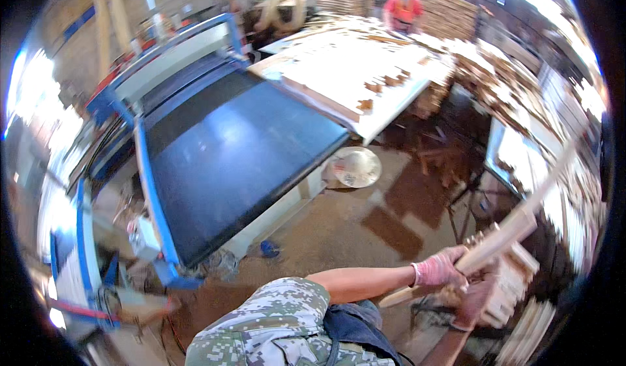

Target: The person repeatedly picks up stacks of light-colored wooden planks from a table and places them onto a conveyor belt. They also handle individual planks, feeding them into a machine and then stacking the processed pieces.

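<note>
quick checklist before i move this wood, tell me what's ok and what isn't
1. Left hand and right hand gloved: ok.
2. Left hand on the long wooden piece: ok.
3. Right hand's grip: cannot tell, too blurred.
4. Floor free of loose things: not ok, a small blue item lies near the black-belted machine.
5. Co-worker well away: ok, at the far side of the wood-strewn table.
</note>
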